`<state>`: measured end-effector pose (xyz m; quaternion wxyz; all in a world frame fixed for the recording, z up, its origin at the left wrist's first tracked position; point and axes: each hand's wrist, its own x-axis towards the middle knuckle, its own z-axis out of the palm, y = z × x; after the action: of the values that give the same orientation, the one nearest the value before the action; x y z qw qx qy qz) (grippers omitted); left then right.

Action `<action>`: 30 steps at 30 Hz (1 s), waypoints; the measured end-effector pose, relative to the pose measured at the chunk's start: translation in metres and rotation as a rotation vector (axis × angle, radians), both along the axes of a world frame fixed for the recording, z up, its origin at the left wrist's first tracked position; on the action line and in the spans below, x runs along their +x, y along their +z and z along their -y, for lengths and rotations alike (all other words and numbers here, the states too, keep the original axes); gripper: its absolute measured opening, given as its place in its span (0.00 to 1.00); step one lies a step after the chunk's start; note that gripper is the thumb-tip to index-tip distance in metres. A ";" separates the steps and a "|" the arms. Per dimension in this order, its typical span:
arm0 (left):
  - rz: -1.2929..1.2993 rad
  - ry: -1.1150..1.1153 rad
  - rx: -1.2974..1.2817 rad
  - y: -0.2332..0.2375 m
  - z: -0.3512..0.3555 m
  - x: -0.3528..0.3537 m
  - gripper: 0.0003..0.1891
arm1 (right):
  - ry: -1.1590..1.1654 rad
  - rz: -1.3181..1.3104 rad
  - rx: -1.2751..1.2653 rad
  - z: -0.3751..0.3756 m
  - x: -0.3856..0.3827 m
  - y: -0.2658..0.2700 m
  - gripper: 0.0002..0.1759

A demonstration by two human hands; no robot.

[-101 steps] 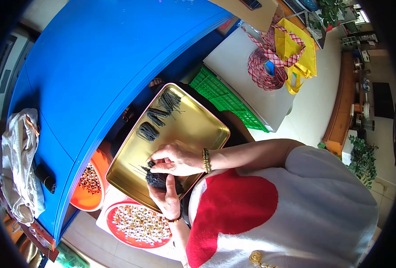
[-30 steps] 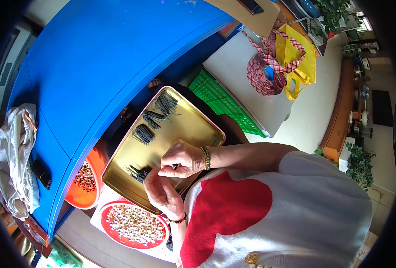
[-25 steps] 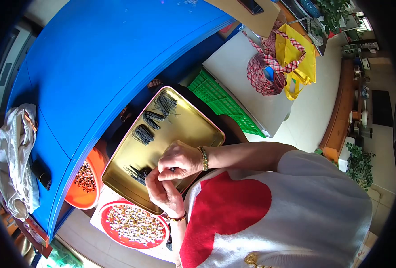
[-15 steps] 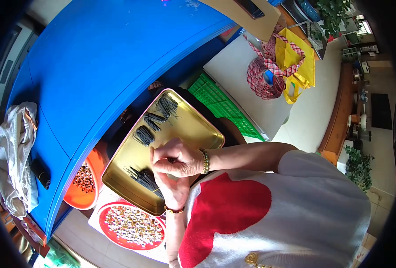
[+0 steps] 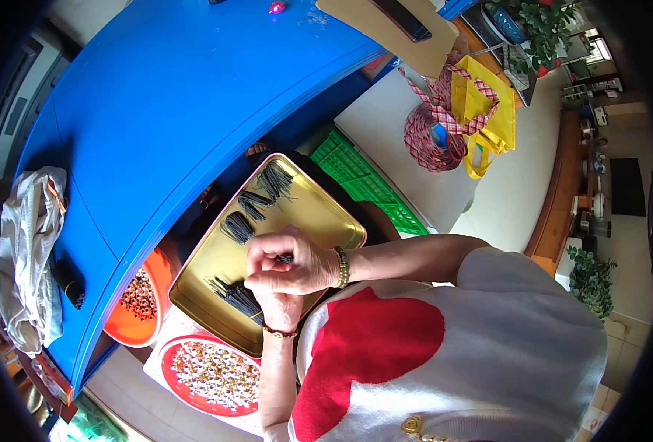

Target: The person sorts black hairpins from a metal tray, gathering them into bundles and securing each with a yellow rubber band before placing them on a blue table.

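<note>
My right hand, with a green beaded bracelet, is closed, and a small dark item shows between its curled fingers. My left hand, with a dark bracelet, meets it from below; its fingers are closed and partly covered by the right hand. What they pinch is too small to name. Both are over a gold tray. Several bundles of dark cords lie in it: a looped one, a middle one, one near the far corner, and another beside my left hand.
Left of the tray is an orange bowl of dark beads. A red-rimmed tray of shiny small pieces sits below. A blue table, green crate, patterned braid coil and yellow bag stand around.
My left hand has moved slightly up and tucked closer under my right hand. The dark item in my right hand shows a little more. The camera view has shifted slightly.
</note>
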<state>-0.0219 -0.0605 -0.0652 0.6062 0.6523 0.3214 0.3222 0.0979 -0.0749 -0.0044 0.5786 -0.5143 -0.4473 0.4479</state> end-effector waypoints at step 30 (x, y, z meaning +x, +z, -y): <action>-0.195 -0.056 -0.113 0.025 0.004 0.003 0.09 | -0.121 -0.436 -0.300 -0.005 -0.003 -0.012 0.25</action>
<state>-0.0193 -0.0643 -0.0406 0.6165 0.6541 0.3781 0.2216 0.0945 -0.0696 -0.0161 0.6043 -0.5117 -0.2090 0.5739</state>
